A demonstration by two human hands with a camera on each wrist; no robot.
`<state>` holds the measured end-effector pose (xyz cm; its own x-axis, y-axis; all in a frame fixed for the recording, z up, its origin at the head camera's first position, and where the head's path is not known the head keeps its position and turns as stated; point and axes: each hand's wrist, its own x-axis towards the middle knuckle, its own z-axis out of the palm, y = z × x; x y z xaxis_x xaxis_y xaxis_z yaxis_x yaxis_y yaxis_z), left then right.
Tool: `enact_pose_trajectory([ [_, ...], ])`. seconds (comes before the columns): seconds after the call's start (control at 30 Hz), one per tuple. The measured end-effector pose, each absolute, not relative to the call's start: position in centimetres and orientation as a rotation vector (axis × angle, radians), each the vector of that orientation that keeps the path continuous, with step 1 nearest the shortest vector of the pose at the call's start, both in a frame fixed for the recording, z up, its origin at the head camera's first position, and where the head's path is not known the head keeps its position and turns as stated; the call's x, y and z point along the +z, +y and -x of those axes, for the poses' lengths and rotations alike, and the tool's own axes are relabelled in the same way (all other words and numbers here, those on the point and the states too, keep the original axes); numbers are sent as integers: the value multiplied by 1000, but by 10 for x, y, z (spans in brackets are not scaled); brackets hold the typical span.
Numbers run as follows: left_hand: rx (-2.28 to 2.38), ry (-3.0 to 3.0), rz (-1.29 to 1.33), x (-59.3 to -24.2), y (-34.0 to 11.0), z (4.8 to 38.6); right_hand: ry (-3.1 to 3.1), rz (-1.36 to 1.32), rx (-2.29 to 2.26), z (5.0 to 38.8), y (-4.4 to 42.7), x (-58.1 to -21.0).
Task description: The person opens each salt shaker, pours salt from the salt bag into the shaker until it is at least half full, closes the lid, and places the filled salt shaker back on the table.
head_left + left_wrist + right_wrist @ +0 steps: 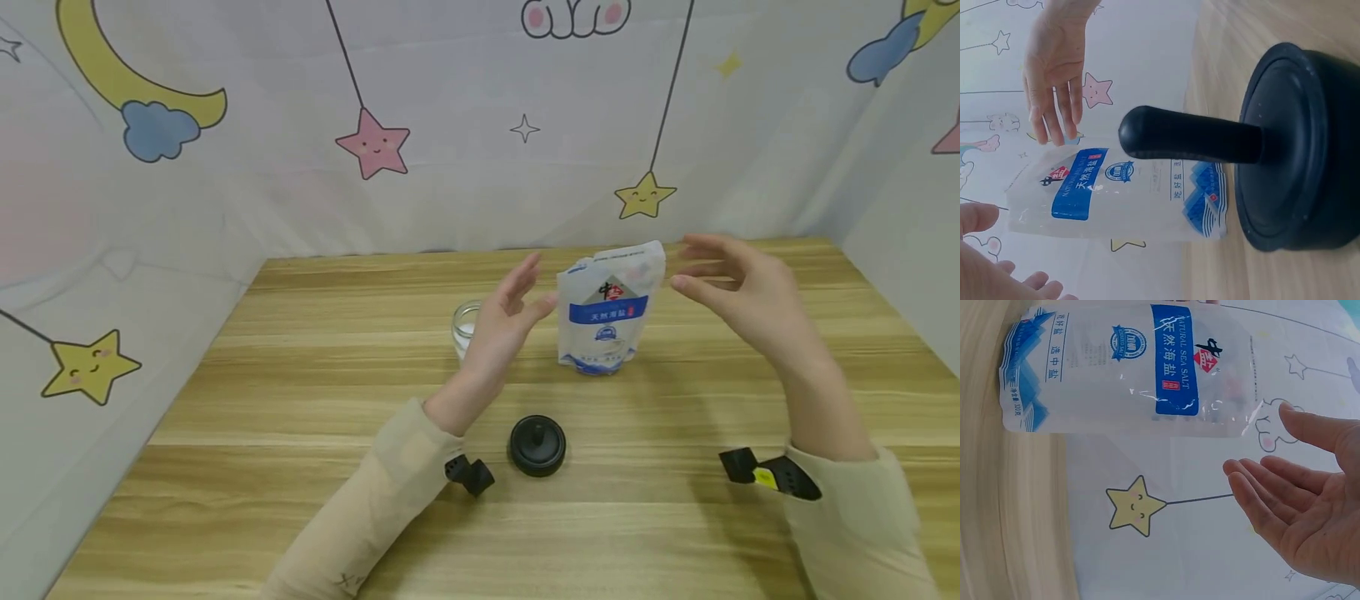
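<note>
A white and blue pouch of sea salt stands upright on the table between my two hands. My left hand is at the pouch's left side, fingers extended and thumb near its edge; whether they touch, I cannot tell. My right hand hovers to the right of the pouch's top, apart from it, with fingers loosely bent and nothing held. Partly hidden behind my left hand is a glass jar with white contents. Nearer me lies a round black lid with an upright knob, large in the left wrist view.
The wood-grain table reaches back to a white cloth backdrop printed with stars, moons and clouds. Cloth also hangs along the left and right sides. Each sleeve carries a black wrist camera.
</note>
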<state>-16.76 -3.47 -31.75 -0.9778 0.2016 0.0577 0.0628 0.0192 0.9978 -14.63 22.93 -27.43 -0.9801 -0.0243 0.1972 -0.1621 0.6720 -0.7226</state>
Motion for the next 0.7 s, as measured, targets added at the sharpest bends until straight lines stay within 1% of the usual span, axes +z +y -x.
enact_pose_trajectory([
  [0.37,2007,2343,-370,-309,-47,158,-2757,-193,1052,129,220,-263],
  [0.7,1864,2545,-544,-308,-62,155,-2776,-394,993,117,201,-262],
])
